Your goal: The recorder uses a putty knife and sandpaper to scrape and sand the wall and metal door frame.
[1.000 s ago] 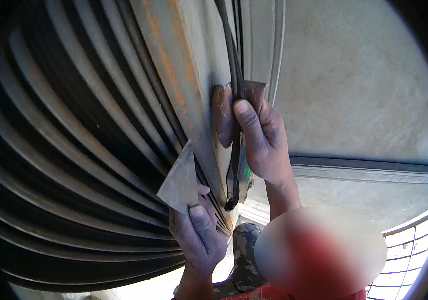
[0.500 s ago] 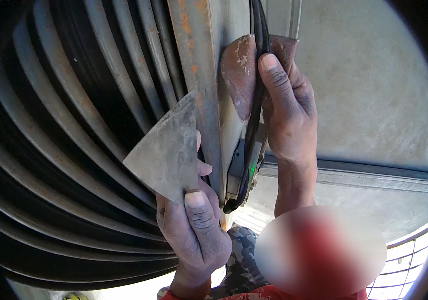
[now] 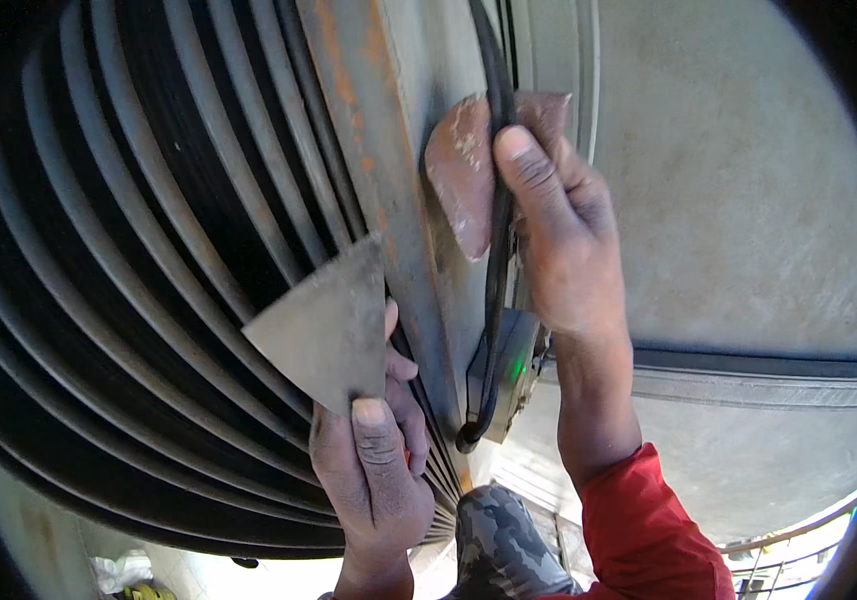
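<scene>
My left hand (image 3: 383,470) is closed around the narrow end of a flat grey metal scraper (image 3: 323,330), thumb on the blade and wide edge pointing up and left. Any handle is hidden in the palm. Higher up and to the right, my right hand (image 3: 568,240) pinches a worn reddish-brown sheet (image 3: 461,170), which looks like sandpaper. A black cable (image 3: 497,260) runs down across the sheet, under the thumb, so the sheet shows on both sides of it. The scraper and the sheet are apart.
Curved dark metal ribs (image 3: 148,200) fill the left side. Beside them stands a grey metal post (image 3: 368,130) with rust spots. A small box with a green light (image 3: 518,368) sits below the right hand. Large grey panels (image 3: 728,200) stand on the right.
The whole view has shifted a little. Both hands appear slightly lower and further left, with the scraper and the sheet still held.
</scene>
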Available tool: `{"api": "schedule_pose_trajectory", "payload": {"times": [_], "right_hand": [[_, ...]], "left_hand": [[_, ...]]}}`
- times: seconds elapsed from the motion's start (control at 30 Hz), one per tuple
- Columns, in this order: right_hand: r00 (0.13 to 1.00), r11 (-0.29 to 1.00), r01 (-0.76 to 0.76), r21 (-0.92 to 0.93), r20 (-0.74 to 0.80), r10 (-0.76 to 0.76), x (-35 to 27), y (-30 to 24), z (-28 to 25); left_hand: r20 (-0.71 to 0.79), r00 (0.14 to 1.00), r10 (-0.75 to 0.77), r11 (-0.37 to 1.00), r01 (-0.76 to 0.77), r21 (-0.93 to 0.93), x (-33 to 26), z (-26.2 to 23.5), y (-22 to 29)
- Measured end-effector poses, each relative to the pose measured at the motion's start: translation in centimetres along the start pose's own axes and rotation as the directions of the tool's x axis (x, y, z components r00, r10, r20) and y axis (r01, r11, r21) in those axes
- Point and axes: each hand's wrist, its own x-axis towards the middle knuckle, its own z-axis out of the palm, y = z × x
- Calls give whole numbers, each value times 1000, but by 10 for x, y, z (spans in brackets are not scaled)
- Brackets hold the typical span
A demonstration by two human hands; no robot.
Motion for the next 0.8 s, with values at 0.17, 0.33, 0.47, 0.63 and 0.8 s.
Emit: {"api": "schedule_pose_trajectory", "payload": {"times": [0.17,0.33,0.47,0.63,0.8], "right_hand": [[975,981,-192,-29,-120,187,-9,11,10],[920,869,-97,-485,-376,-107,-35,43,-18],[880,973,-170,-158,-468,77,-40,47,-19],[903,970,-244,7,-364,230,-44,50,-22],[882,803,-80,-590,-418,-219,-50,45,-21]], "left_hand": [[-45,998,-54,997,57,58,-11,0,-8],[-78,992,-101,993,106,60,-17,6,-4],[-109,986,-123,986,133,95,-19,0,-7],[-61,987,-148,976,156,151,-16,6,-11],[-123,956,-268,958,278,76,-19,11,-3]]}}
